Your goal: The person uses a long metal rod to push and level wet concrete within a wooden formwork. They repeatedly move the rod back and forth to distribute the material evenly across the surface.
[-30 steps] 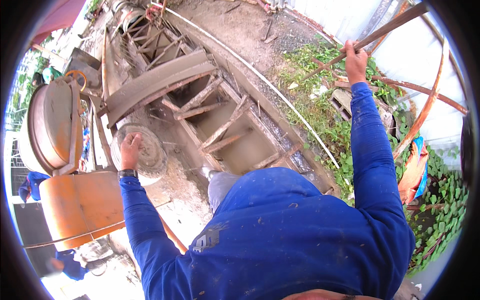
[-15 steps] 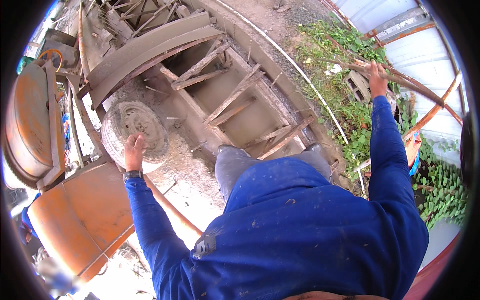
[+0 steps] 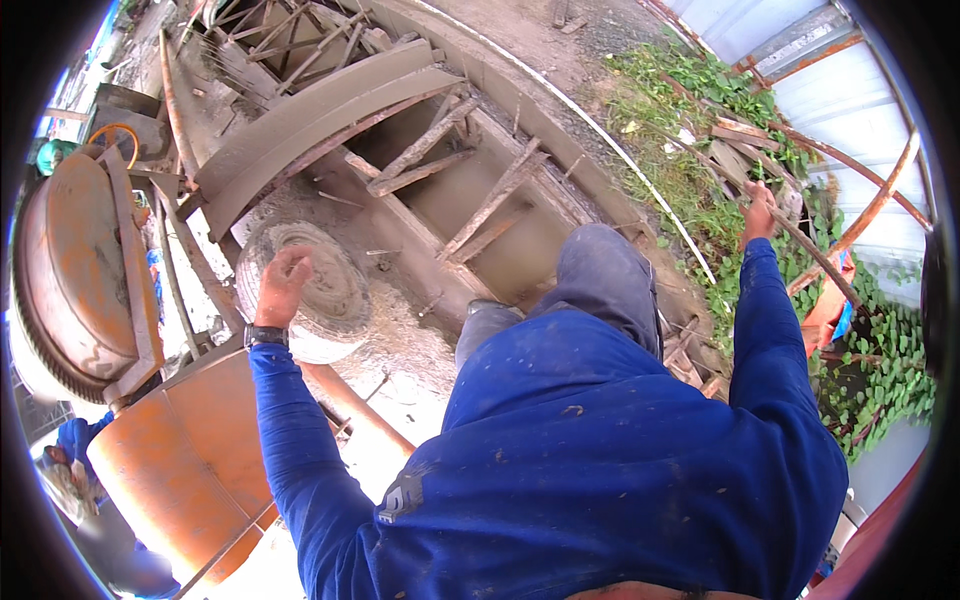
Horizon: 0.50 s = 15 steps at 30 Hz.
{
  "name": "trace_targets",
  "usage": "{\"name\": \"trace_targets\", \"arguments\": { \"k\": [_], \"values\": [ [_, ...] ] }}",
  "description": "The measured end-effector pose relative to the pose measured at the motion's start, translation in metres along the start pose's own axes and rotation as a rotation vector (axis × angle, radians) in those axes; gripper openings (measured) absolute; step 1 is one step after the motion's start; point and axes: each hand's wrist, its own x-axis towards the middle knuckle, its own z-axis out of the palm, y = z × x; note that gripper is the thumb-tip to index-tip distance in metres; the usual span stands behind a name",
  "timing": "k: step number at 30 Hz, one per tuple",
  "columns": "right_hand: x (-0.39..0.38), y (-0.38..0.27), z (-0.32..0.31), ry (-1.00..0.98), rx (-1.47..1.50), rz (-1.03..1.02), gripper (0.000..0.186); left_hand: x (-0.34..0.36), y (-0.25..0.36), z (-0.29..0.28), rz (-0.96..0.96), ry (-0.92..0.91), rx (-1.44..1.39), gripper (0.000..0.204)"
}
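My right hand (image 3: 760,215) is closed round a long, thin brownish pole (image 3: 800,240), which slants from the weeds down toward the leafy vines; whether it is wood or metal I cannot tell. Out to the left, my left hand (image 3: 285,285) hangs in front of a mud-caked wheel (image 3: 335,283) with its fingers loosely bent and a little apart, holding nothing. A dark watch sits on that wrist. Between my hands, one bent knee (image 3: 605,275) is raised in front of the timber formwork (image 3: 500,200) over a muddy trench.
An orange concrete mixer (image 3: 185,470) with a toothed drum (image 3: 85,270) stands at the left. A curved, mud-covered metal guard (image 3: 320,130) arches beyond the wheel. Weeds, scrap wood (image 3: 745,145) and a corrugated metal wall (image 3: 840,100) line the right. Another person in blue is at the far left.
One knee has come up over the formwork. My right hand has dropped lower with the pole, which tilts more steeply. My left fingers have loosened, and the view has shifted slightly.
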Motion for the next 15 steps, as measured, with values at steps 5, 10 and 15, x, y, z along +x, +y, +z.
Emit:
{"name": "trace_targets", "arguments": {
  "k": [5,10,15],
  "values": [
    [0.044,-0.008,0.016,0.176,-0.227,-0.386,0.043,0.000,-0.002,-0.019,-0.060,0.213,-0.090,0.033],
    [0.119,-0.076,0.072,0.142,-0.182,-0.592,0.040,0.002,0.009,0.024,-0.074,0.214,-0.188,0.035],
    [0.222,-0.165,0.126,-0.092,-0.056,-0.606,0.039,0.062,0.072,0.090,-0.119,0.124,-0.171,0.031]
  ]
}}
